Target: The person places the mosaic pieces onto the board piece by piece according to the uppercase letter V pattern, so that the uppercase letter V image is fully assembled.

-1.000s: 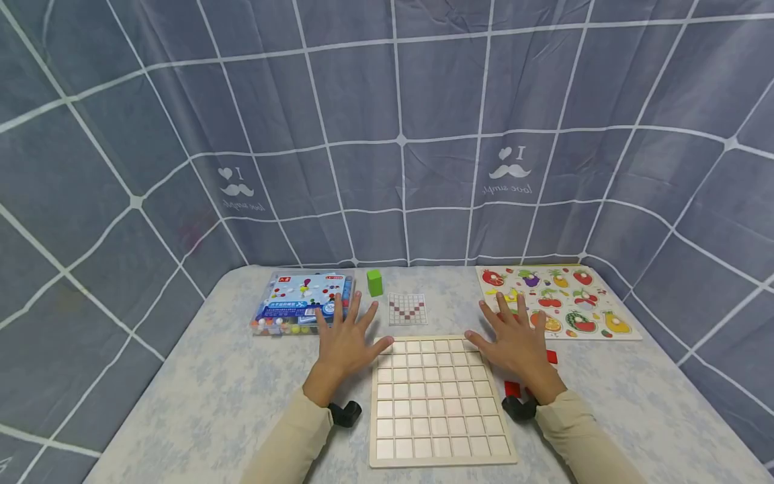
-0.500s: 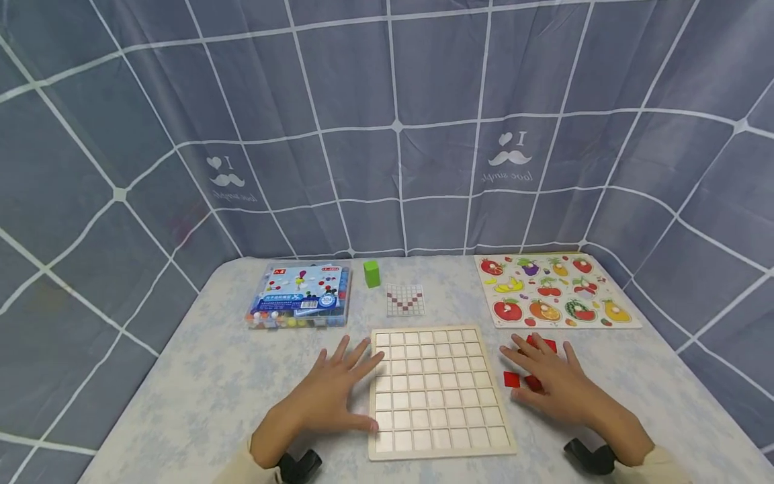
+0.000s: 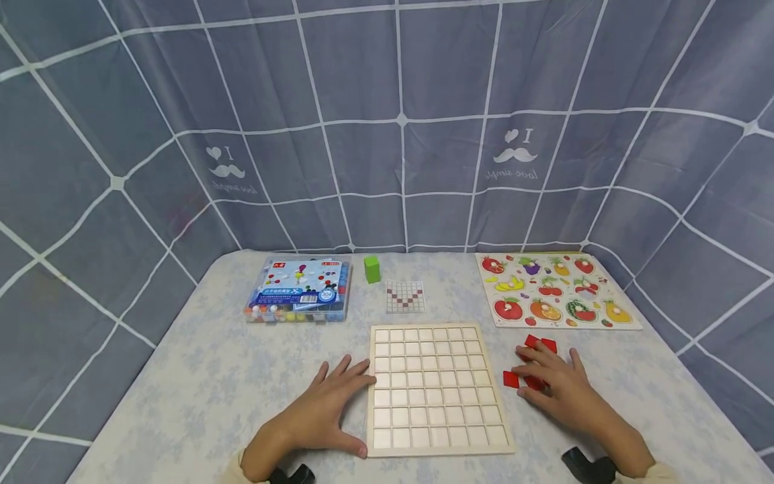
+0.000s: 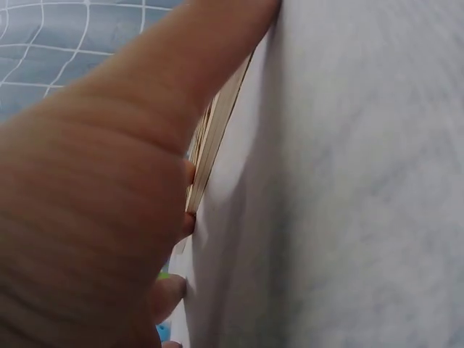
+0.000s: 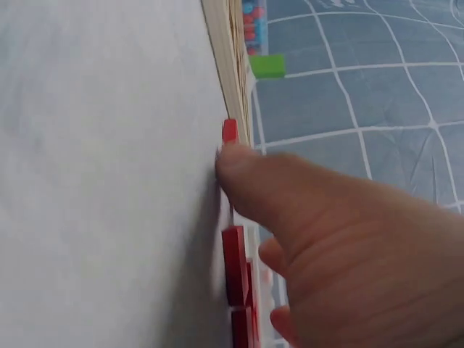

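Observation:
A light wooden board (image 3: 442, 389) divided into a grid of small squares lies flat in front of me. My left hand (image 3: 320, 411) lies spread along its left side, with the fingertips and thumb right at the edge. In the left wrist view, the edge of the board (image 4: 217, 138) shows past the thumb. To the right of the board, my right hand (image 3: 562, 388) is low over several red square tiles, its thumb and fingers apart. One red tile (image 3: 510, 379) lies left of the fingertips. In the right wrist view, another red tile (image 5: 234, 265) shows below the thumb, and the hand covers part of the group.
A small card with a red grid pattern (image 3: 406, 296) lies behind the board, near a green block (image 3: 371, 269). A clear box of colourful pieces (image 3: 297, 289) stands back left. A fruit puzzle board (image 3: 556, 290) lies back right. A checked curtain (image 3: 444, 158) surrounds the table.
Both hands have come back toward me from the far part of the table. The left has settled beside the board's left edge, the right over the red tiles.

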The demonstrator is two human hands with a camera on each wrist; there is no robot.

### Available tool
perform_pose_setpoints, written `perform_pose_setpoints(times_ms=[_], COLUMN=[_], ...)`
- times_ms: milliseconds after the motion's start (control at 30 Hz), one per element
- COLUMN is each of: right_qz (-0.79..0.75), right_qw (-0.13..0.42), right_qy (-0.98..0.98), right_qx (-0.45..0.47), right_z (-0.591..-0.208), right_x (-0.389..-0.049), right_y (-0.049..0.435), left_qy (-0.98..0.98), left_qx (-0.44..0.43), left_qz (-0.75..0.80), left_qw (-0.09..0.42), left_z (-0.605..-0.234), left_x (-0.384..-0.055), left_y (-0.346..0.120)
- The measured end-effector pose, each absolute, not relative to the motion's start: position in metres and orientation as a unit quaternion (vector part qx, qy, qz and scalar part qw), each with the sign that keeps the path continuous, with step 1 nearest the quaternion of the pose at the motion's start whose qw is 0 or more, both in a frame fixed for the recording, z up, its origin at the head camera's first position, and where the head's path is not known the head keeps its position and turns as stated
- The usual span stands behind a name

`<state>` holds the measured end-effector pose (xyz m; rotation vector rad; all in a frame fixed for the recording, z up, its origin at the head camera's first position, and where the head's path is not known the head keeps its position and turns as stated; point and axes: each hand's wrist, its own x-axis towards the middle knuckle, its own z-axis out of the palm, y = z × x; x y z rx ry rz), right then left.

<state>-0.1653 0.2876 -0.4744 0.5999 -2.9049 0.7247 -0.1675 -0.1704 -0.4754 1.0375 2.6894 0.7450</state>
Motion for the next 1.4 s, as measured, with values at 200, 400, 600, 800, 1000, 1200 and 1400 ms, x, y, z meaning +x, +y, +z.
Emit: perform_pose_setpoints(times_ms=[200,400,600,800,1000,1200,1400], right_qz=[0.246,0.241,0.234,0.226,0.227,0.239,0.251], right_qw=[0.086,0.128,0.154,0.119,0.13,0.189,0.202], right_qy=[-0.944,-0.939,-0.939,-0.953,-0.951,-0.934,-0.918], right_qx=[0.2,0.209,0.199,0.164,0.164,0.186,0.231], right_z=[-0.48,-0.485,-0.487,-0.484,-0.485,-0.482,-0.473], right_x=[-0.163,-0.163,-0.167,-0.168,-0.168,-0.178,-0.2], right_y=[0.284,0.28,0.275,0.272,0.274,0.273,0.256], left_qy=[0.895,0.892,0.897,0.898,0.897,0.898,0.899], left_qx=[0.359,0.364,0.352,0.343,0.345,0.344,0.342], left_qz=[0.258,0.263,0.265,0.275,0.275,0.275,0.272], left_qw=[0.062,0.044,0.029,0.03,0.025,0.025,0.029], left_z=[-0.475,-0.477,-0.479,-0.479,-0.482,-0.484,-0.486], left_x=[-0.168,-0.167,-0.165,-0.167,-0.168,-0.169,-0.168], left_y=[-0.171,-0.173,-0.171,-0.168,-0.168,-0.167,-0.168])
